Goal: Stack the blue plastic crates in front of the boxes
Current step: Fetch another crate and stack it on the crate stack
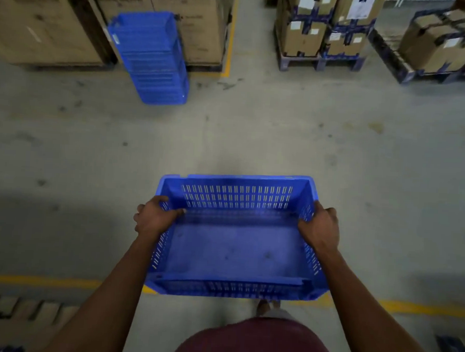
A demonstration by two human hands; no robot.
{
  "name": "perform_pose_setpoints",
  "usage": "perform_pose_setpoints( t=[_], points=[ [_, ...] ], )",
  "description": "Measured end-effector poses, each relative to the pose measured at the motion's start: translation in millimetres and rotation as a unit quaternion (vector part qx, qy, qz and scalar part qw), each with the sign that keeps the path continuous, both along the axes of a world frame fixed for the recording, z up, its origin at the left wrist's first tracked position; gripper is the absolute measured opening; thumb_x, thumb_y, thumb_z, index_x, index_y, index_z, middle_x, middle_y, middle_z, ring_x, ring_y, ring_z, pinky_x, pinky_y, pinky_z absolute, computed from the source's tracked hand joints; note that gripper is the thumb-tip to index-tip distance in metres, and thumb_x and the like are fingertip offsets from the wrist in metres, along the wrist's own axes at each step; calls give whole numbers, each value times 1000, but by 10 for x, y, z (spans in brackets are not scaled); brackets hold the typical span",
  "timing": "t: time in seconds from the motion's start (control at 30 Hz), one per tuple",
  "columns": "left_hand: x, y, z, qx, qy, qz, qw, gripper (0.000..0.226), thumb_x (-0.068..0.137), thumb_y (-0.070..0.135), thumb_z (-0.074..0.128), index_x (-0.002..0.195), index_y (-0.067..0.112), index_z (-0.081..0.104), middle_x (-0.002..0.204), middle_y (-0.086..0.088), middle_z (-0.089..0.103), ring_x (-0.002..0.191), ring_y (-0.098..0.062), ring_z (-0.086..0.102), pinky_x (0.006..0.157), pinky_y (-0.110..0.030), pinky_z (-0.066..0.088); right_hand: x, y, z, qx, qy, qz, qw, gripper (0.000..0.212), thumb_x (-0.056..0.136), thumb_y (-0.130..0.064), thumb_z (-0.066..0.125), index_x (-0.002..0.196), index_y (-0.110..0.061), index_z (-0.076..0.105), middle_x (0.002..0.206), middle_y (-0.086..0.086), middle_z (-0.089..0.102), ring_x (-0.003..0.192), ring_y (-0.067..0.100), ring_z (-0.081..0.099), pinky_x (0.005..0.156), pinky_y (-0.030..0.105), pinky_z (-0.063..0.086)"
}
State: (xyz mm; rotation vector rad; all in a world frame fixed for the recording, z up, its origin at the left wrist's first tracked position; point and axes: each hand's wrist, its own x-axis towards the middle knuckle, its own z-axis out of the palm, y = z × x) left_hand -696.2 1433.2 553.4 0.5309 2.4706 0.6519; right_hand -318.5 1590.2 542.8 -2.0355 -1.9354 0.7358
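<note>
Open grey concrete floor point(255, 139) is seen stretching ahead. At far left, the way is blocked by a tall stack of blue slotted plastic crates point(151, 58), backed by big brown cardboard boxes point(185, 25). Palletised taped cartons point(322, 32) close off the far right.

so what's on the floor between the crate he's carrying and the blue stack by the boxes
Nothing: in the head view, only bare, stained concrete floor lies between the carried crate and the crate stack.
</note>
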Motion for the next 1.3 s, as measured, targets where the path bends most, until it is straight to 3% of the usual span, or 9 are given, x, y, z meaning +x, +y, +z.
perform_pose_setpoints(
  t=[0.13,0.3,0.4,0.57,0.77,1.0,1.3],
  points=[
    [-439,354,-51,17,15,53,998,91,35,87,76,115,43,68,122,-10,64,108,-35,66,97,-49,56,-449,688,77,-6,7,50,999,54,85,-33,65,135,-17,51,111,18,48,105,46,55,90,47,51],
    [-1180,683,-367,52,21,121,991,86,37,93,73,107,45,66,112,-10,68,91,-31,71,88,-50,60,-1276,1518,179,21,-15,105,994,53,87,-33,63,135,-16,53,112,16,48,103,43,57,86,47,53],
    [-1643,920,-445,49,18,155,987,79,39,91,73,104,47,65,108,-11,68,93,-34,70,89,-52,59,-1934,1967,198,34,-35,144,988,49,88,-35,61,131,-12,54,111,17,48,99,44,59,83,47,54],
    [-2582,1424,-431,54,-1,180,982,80,34,90,75,101,48,64,118,-8,65,108,-35,66,99,-51,55,-3196,2561,195,54,-58,181,980,44,88,-36,60,125,-11,56,111,17,48,97,43,59,77,45,54],
    [-4001,1922,-83,50,-16,181,982,84,31,87,71,104,47,65,126,-8,62,118,-37,61,102,-49,52,-4756,3199,473,50,-67,219,972,39,89,-35,61,119,-10,58,109,17,49,93,42,61,78,43,52],
    [-5717,2535,69,57,-2,186,981,83,30,88,75,101,47,64,124,-7,65,114,-37,63,99,-50,54,-6410,3914,675,68,-61,241,966,39,90,-37,61,119,-11,59,110,17,51,94,42,63,79,43,52],
    [-7656,3969,221,53,38,187,980,89,32,85,73,111,44,65,126,-10,65,115,-37,63,102,-49,52,-8420,5436,465,72,-26,233,969,35,89,-38,61,110,-10,62,108,16,52,94,41,62,77,42,52]
  ],
)
